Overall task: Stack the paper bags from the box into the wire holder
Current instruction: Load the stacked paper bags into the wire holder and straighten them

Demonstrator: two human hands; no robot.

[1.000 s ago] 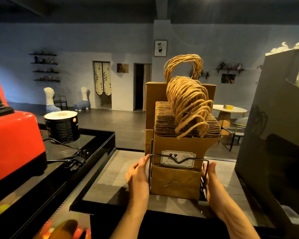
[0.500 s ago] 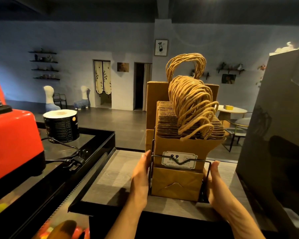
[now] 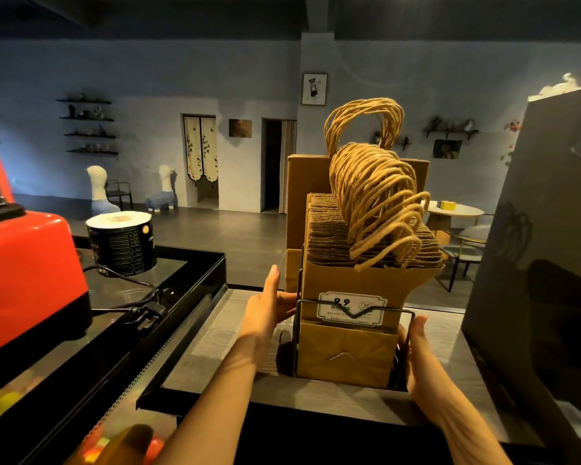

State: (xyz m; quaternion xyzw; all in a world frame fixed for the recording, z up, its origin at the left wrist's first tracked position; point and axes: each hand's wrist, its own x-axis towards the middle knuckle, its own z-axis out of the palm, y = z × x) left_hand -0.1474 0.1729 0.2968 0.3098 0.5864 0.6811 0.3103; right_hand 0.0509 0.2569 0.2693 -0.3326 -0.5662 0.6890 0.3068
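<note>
A thick stack of brown paper bags (image 3: 346, 350) with twisted paper handles (image 3: 379, 199) stands upright in a black wire holder (image 3: 354, 313) on the wooden counter. The front bag bears a white label. My left hand (image 3: 269, 307) presses flat against the stack's left side, fingers straight. My right hand (image 3: 413, 350) lies flat against the right side of the holder. Behind the stack stands a taller brown cardboard box (image 3: 304, 196) with more handles rising from it.
A red machine (image 3: 24, 276) and a black tin (image 3: 121, 243) with a cable sit on the black unit at left. A tall dark grey bag (image 3: 544, 263) stands close at right. The counter edge (image 3: 282, 406) is just below the holder.
My left hand has slid forward and up along the stack's left side. The right hand stays at the holder's right side. The view has shifted slightly closer.
</note>
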